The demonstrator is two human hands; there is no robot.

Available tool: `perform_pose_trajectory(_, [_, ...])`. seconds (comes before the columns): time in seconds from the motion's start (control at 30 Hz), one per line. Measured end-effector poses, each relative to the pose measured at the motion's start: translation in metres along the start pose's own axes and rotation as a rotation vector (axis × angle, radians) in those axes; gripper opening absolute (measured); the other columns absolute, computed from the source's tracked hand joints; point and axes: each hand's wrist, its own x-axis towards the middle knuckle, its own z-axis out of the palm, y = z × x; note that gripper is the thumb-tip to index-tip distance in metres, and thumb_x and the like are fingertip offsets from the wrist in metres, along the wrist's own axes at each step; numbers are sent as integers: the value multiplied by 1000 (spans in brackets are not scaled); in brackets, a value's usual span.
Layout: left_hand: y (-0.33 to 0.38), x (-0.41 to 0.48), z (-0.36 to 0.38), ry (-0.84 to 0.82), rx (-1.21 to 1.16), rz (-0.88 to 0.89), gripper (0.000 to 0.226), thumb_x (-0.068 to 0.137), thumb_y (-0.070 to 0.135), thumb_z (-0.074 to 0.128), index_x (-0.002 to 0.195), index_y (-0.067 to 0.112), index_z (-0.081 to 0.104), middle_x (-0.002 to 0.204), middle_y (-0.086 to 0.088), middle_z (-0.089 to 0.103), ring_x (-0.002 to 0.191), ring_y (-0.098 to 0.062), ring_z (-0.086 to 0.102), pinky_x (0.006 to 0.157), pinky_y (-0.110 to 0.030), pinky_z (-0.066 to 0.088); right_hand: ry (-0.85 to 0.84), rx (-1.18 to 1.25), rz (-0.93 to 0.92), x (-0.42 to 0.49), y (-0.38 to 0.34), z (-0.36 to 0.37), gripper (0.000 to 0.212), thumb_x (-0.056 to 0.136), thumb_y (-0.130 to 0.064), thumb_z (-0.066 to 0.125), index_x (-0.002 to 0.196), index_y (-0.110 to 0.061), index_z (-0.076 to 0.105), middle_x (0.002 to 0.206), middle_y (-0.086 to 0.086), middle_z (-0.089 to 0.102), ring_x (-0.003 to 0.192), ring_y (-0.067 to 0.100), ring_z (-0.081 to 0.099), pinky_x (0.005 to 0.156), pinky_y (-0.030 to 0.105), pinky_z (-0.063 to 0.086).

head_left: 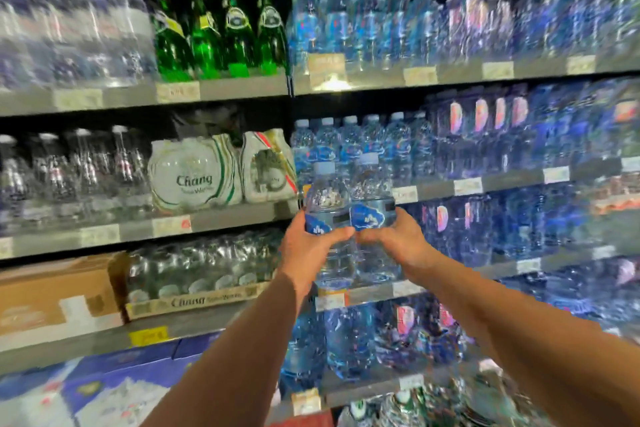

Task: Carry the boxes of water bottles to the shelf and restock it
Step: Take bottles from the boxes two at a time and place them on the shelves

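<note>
Grey metal shelf (pixel 512 180) fills your view, crowded with rows of water. In front of its middle tier, the left bottle (pixel 327 194) and right bottle (pixel 370 191) are upright, side by side. Your left hand (pixel 308 246) curls round the first, your right hand (pixel 398 239) round the second.

Grey shelving (pixel 242 87), dim shop aisle
Tiers run across two bays split by a dark upright (pixel 290 107); pale price tags (pixel 177 92) line the edges (print too blurred to read), one yellow tag (pixel 148 336) lower down, a glare (pixel 330 84) on the top rail.
</note>
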Motion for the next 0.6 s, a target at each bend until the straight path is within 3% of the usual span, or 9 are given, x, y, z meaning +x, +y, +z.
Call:
perform_pose_trajectory(0.13, [24,23,25,-12,-24,52,65,58,28,89,115,24,59,108,8,69,99,-12,66,92,-35,51,-11,-3,-52,28,-21,-31,66,65,-9,82,120,-10,45,106,5,60,99,23,59,68,23,44])
perform_pose_trajectory(0.23, [45,45,47,-8,4,97,81,49,43,88,121,26,56,117,8,66,107,-13,62,97,-38,48,-27,9,-88,57,-35,-56,71,70,-11,80,129,-11,40,113,2,57,99,17,57,81,30,39])
perform_pose_trajectory(0.33, [65,70,76,-5,-14,158,99,40,52,87,129,22,53,121,8,65,111,-14,61,100,-39,47,-44,-6,-109,88,-53,-78,105,49,-27,84,139,-6,35,129,8,56,113,25,56,89,37,45])
perform_pose_trajectory(0.4, [75,88,97,5,-20,175,81,50,43,88,122,21,58,115,6,68,106,-13,64,94,-34,49,-48,-10,-124,113,-62,-95,109,39,-32,82,136,-8,40,126,9,60,112,26,58,93,39,47])
perform_pose_trajectory(0.5, [86,114,125,25,-49,190,48,68,19,84,110,22,62,101,8,71,93,-7,66,82,-27,51,-66,10,-165,146,-74,-121,66,61,-11,82,119,-11,52,113,5,65,106,24,62,81,31,47])
perform_pose_trajectory(0.53, [86,123,134,37,-62,200,47,69,17,83,110,21,62,101,8,71,92,-7,66,82,-27,51,-69,15,-182,155,-77,-128,65,65,-7,80,123,-11,50,118,4,62,110,24,59,83,30,44])
perform_pose_trajectory(0.6, [84,136,149,76,-81,210,47,68,15,84,109,20,62,100,7,71,92,-8,66,79,-25,51,-79,35,-192,175,-74,-136,88,69,-7,78,143,-9,31,137,6,48,123,26,48,91,32,40])
